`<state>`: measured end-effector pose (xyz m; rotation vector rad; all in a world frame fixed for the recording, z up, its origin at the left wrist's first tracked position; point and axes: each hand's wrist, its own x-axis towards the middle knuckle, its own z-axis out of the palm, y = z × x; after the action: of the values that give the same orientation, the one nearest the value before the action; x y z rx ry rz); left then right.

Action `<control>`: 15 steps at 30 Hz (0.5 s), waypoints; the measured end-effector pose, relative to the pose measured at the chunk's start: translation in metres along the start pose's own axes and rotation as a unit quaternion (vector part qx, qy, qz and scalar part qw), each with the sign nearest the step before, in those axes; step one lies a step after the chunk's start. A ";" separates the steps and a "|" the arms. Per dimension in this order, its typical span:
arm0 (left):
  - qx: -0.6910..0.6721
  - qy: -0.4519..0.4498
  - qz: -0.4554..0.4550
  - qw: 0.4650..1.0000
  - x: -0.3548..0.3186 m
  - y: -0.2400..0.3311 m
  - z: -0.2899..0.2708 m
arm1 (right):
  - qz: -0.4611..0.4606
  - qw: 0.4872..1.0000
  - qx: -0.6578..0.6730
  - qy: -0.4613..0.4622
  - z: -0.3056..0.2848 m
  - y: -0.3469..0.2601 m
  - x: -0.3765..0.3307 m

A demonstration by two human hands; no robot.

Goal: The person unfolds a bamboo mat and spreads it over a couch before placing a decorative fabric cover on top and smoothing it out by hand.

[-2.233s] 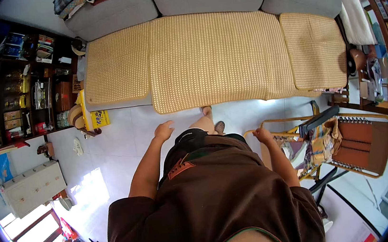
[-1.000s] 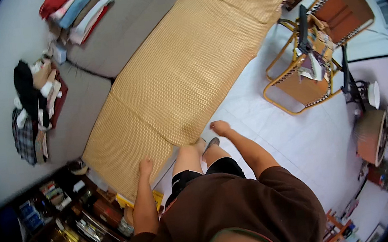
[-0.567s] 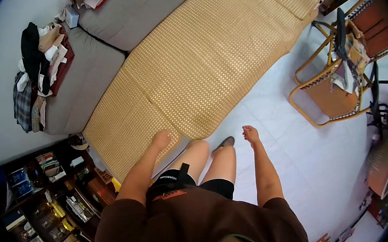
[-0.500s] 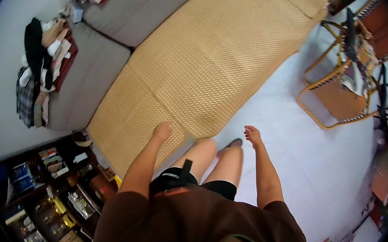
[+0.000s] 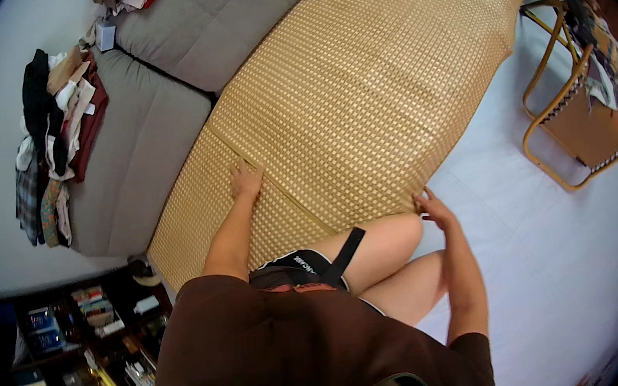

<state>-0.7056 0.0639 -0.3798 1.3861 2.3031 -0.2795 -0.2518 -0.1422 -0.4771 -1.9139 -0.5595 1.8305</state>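
A tan woven mat (image 5: 358,88) covers the seat of the grey sofa and drapes over its front edge. My left hand (image 5: 245,180) lies palm down on the mat, its fingers spread beside the seam that crosses it. At the mat's front edge, just past my bent knee, is my right hand (image 5: 434,208). Its fingers are apart and touch or almost touch the edge; I see no clear grip. My knees are bent close against the sofa front.
Grey back cushions (image 5: 141,128) line the far side, with a pile of clothes (image 5: 61,122) on top at left. A dark shelf unit (image 5: 75,349) full of small goods stands lower left. At right, a bamboo-framed chair (image 5: 583,123) holds several items on the pale floor (image 5: 530,259).
I have come closer to the sofa and turned a little. My left hand has moved forward and opened flat on the mat. My right hand has gone from hanging free to the mat's front edge.
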 end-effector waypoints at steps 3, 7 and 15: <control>-0.069 0.101 0.029 0.992 0.049 -0.003 -0.006 | -0.020 0.998 0.044 -0.031 0.007 -0.011 -0.011; -0.136 0.208 0.040 0.968 0.124 -0.007 -0.028 | -0.055 0.989 0.052 0.128 0.034 -0.015 -0.034; -0.237 0.170 0.086 0.953 0.221 -0.013 -0.086 | -0.224 0.955 0.093 0.170 0.090 -0.064 -0.065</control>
<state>-0.8289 0.2648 -0.4066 1.4416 2.2740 0.5731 -0.3441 -0.1226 -0.3907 -1.7451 -0.6157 1.1937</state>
